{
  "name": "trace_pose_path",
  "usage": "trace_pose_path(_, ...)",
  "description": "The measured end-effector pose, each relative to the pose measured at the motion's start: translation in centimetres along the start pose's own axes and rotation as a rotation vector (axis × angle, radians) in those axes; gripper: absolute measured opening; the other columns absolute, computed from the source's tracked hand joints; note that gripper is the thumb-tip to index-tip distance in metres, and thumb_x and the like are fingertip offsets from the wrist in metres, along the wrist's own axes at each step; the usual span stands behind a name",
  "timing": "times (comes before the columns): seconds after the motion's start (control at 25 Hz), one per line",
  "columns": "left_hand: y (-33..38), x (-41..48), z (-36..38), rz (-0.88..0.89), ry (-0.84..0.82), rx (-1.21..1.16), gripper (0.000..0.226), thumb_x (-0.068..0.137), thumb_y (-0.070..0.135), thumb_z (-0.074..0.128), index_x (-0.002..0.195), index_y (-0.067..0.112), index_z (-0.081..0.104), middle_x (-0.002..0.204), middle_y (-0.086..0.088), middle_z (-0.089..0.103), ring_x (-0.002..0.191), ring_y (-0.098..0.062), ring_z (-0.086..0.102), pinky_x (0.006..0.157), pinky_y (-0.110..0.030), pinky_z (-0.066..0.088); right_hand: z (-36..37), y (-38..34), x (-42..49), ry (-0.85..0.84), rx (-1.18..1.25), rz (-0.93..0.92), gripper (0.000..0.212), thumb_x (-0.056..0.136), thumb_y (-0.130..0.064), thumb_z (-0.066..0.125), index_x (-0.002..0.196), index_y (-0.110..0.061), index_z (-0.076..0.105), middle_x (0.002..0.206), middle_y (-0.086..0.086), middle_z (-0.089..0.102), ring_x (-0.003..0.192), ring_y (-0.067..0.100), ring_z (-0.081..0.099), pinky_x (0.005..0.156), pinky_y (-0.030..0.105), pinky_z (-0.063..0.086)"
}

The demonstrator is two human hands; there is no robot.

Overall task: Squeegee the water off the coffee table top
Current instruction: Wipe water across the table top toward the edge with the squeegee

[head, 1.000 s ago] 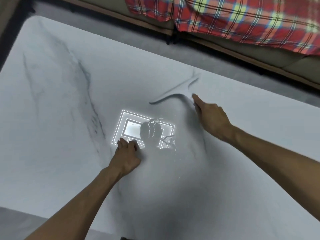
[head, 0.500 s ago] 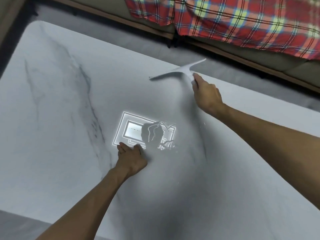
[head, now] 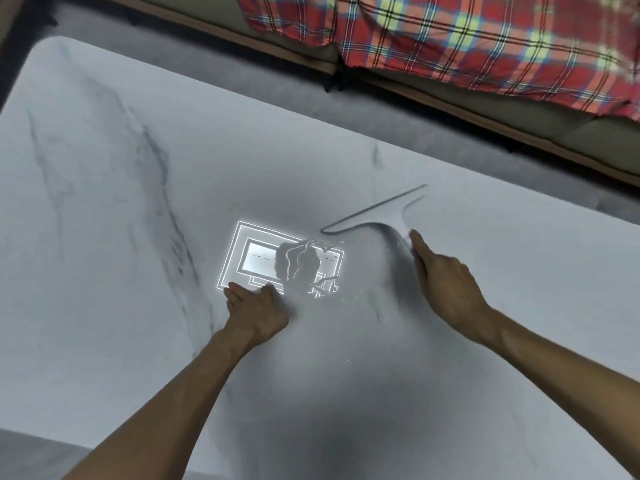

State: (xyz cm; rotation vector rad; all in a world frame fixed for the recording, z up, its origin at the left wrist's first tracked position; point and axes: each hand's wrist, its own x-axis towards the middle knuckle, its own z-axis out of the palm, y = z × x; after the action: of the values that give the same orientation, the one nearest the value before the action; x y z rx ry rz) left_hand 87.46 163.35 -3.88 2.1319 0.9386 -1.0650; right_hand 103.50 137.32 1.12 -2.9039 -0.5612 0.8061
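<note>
A white marble coffee table top (head: 114, 258) with grey veins fills the view. My right hand (head: 446, 282) grips the handle of a pale grey squeegee (head: 379, 213), whose blade lies slanted on the table just right of centre. A small puddle of water (head: 304, 265) sits left of the blade, showing as wavy outlines in a bright ceiling-light reflection. My left hand (head: 254, 311) rests on the table in front of that puddle, fingers curled under, holding nothing.
Beyond the table's far edge runs a strip of grey floor (head: 311, 95). Behind it stands a sofa (head: 568, 133) draped with a red plaid cloth (head: 467, 39). The table's near edge (head: 41, 434) crosses the lower left.
My right hand pushed the squeegee out to the far edge of the table, then drew it back toward the middle. My left hand stayed planted beside the puddle.
</note>
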Motion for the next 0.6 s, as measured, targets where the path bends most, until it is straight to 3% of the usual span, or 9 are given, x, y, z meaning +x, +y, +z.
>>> trace_pose_path(0.12, 0.1, -0.5, -0.2, 0.046, -0.03, 0.092, 0.057, 0.09, 0.011, 0.043, 0.144, 0.002, 0.026, 0.144, -0.051, -0.002, 0.139, -0.061, -0.003, 0.118, -0.056, 0.013, 0.6, 1.5, -5.5, -0.107, -0.065, 0.039, 0.058, 0.1, -0.017, 0.035, 0.153, -0.029, 0.014, 0.062, 0.001, 0.05, 0.049, 0.017, 0.042, 0.053, 0.031, 0.034)
trace_pose_path(0.2, 0.1, -1.0, -0.4, 0.045, -0.044, 0.076, 0.054, 0.09, 0.008, 0.04, 0.142, -0.001, 0.025, 0.14, -0.055, -0.002, 0.137, -0.064, -0.003, 0.118, -0.055, 0.013, -0.3, 1.3, -6.8, -0.099, -0.007, 0.029, 0.052, 0.102, -0.022, 0.034, 0.152, -0.026, 0.02, 0.063, 0.002, 0.056, 0.051, 0.02, 0.05, 0.054, 0.031, 0.039)
trace_pose_path(0.28, 0.0, -0.9, -0.4, 0.042, -0.039, 0.084, 0.051, 0.088, 0.006, 0.04, 0.138, -0.001, 0.029, 0.139, -0.055, 0.002, 0.137, -0.063, 0.001, 0.118, -0.054, 0.014, -1.9, -0.2, -5.0, 0.013, 0.096, 0.025, 0.048, 0.103, -0.028, 0.033, 0.15, -0.022, 0.027, 0.077, 0.015, 0.067, 0.068, 0.037, 0.063, 0.062, 0.035, 0.045)
trace_pose_path(0.36, -0.2, -1.1, -0.3, 0.069, -0.044, 0.086, 0.048, 0.086, 0.007, 0.043, 0.133, 0.001, 0.035, 0.139, -0.052, 0.009, 0.137, -0.061, 0.007, 0.117, -0.052, 0.018, -3.7, -2.9, -0.3, 0.12, 0.183, 0.035, 0.049, 0.103, -0.026, 0.032, 0.15, -0.016, 0.025, 0.093, 0.026, 0.068, 0.085, 0.047, 0.063, 0.073, 0.044, 0.048)
trace_pose_path(0.48, -1.3, -0.9, 0.4, 0.124, -0.02, 0.104, 0.045, 0.087, 0.01, 0.044, 0.131, 0.004, 0.038, 0.14, -0.047, 0.013, 0.137, -0.056, 0.009, 0.116, -0.051, 0.021, -5.3, -8.4, 8.1, 0.116, 0.305, 0.139, 0.048, 0.1, -0.015, 0.031, 0.148, -0.017, 0.023, 0.099, 0.022, 0.06, 0.095, 0.045, 0.06, 0.076, 0.049, 0.051)
trace_pose_path(0.6, -2.6, -0.9, 0.9, 0.161, 0.028, 0.088, 0.04, 0.083, 0.007, 0.045, 0.123, 0.004, 0.042, 0.144, -0.045, 0.01, 0.139, -0.054, 0.007, 0.116, -0.05, 0.02, -4.7, -13.8, 11.8, 0.092, 0.321, 0.21, 0.051, 0.095, -0.008, 0.034, 0.146, -0.013, 0.028, 0.121, 0.024, 0.055, 0.109, 0.044, 0.055, 0.084, 0.049, 0.051)
